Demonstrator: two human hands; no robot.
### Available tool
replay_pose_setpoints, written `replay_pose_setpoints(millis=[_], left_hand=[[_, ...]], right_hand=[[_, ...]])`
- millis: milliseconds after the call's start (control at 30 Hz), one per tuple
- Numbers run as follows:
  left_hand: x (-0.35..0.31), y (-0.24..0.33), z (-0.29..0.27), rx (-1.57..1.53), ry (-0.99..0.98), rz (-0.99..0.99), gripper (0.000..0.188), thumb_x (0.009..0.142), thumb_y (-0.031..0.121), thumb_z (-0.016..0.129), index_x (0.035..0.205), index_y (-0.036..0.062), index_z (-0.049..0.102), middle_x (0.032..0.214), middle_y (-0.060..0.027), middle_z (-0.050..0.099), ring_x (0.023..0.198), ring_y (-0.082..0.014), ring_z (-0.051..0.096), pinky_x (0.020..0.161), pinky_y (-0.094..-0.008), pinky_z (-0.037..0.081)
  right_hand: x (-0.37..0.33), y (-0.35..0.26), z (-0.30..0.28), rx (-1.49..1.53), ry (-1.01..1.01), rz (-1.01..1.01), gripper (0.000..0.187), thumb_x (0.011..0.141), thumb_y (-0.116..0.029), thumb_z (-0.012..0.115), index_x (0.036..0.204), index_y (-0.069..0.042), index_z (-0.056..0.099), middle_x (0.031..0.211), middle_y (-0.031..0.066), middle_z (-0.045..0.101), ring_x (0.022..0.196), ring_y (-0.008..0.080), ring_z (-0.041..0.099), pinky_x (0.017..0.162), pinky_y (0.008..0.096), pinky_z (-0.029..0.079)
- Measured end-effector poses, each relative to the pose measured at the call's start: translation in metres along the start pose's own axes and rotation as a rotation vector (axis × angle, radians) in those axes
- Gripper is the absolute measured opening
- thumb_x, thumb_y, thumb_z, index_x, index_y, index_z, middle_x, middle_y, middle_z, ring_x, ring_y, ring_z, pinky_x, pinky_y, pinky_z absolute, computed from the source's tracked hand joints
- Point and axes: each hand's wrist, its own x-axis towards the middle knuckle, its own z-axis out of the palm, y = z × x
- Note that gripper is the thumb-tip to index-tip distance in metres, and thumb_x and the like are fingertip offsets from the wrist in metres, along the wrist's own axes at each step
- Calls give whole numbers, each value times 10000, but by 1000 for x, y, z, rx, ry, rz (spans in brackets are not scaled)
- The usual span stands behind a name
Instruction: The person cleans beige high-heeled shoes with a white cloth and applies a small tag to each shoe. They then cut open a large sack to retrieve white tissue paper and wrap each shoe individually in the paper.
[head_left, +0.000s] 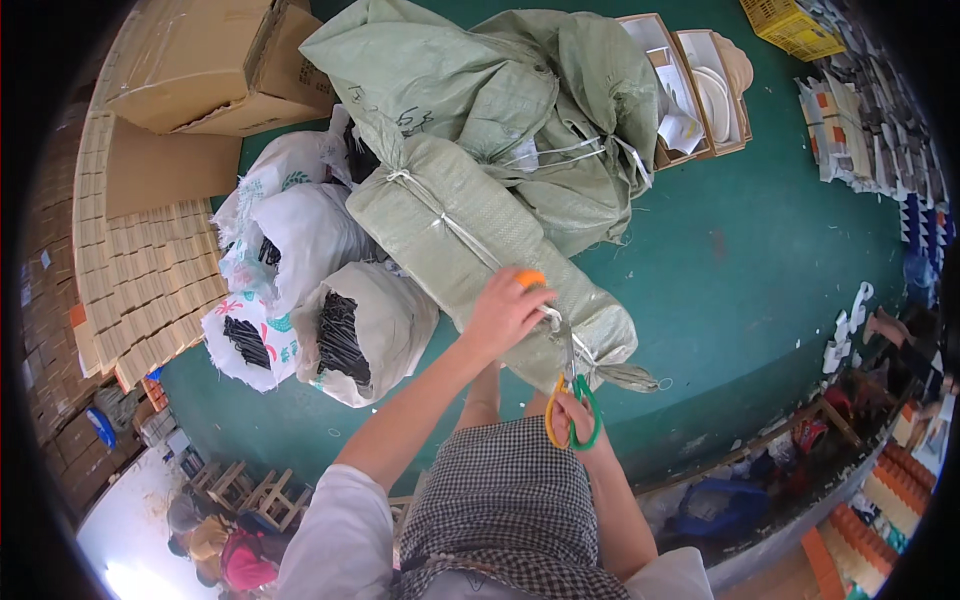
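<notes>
A long pale-green woven sack (470, 240), bound with white cord (455, 228), lies on the green floor in front of me. My left hand (503, 315) rests on the sack's near part and grips the cord together with a small orange object (530, 279). My right hand (572, 412) holds scissors (574, 405) with yellow and green handles, the blades pointing up at the cord near the sack's tied end (630, 376).
More green sacks (480, 80) are piled behind. White bags (350, 330) of dark thin pieces sit to the left, beside cardboard boxes (210, 60) and stacked slats (150, 280). Open trays (700, 90) and a yellow crate (790, 25) stand at the back right. People sit lower left.
</notes>
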Motion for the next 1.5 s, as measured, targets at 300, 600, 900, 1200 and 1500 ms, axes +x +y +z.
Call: replay_pose_setpoints(millis=[300, 600, 900, 1200, 1500], left_hand=[[1, -45, -52, 265, 12, -351, 420, 735, 167, 698, 1137, 232, 593, 1190, -132, 499, 1099, -341, 458, 918, -415, 418], [33, -75, -60, 232, -51, -94, 110, 736, 174, 694, 820, 161, 624, 1109, -96, 551, 1092, -326, 475, 859, -424, 442], [31, -72, -63, 115, 13, -168, 106, 738, 186, 705, 801, 165, 622, 1078, -95, 566, 1049, -346, 494, 836, -410, 467], [26, -71, -62, 106, 29, -204, 86, 751, 212, 690, 790, 171, 626, 952, -85, 566, 1034, -306, 504, 819, -405, 464], [20, -79, -65, -28, 42, -321, 109, 758, 204, 685, 859, 186, 645, 968, -91, 554, 1029, -302, 505, 826, -420, 450]], right_hand=[[-27, 1, 2, -210, -296, 7, 589, 956, -522, 380, 1193, 8, 475, 819, 15, 459, 742, 112, 476, 757, 307, 464], [64, -22, 68, 71, -213, 172, 704, 918, -615, 387, 1149, 40, 501, 805, 20, 501, 731, 118, 530, 738, 309, 498], [106, -42, 100, 285, -138, 184, 630, 883, -657, 409, 939, -38, 516, 706, 29, 477, 601, 164, 495, 613, 327, 442], [78, -26, 86, 2, 50, 47, 343, 909, -322, 545, 668, -95, 458, 496, -15, 396, 361, 88, 354, 353, 227, 254], [101, -33, 106, 151, -45, 25, 502, 914, -591, 423, 934, -92, 475, 718, -24, 417, 606, 108, 437, 542, 309, 420]])
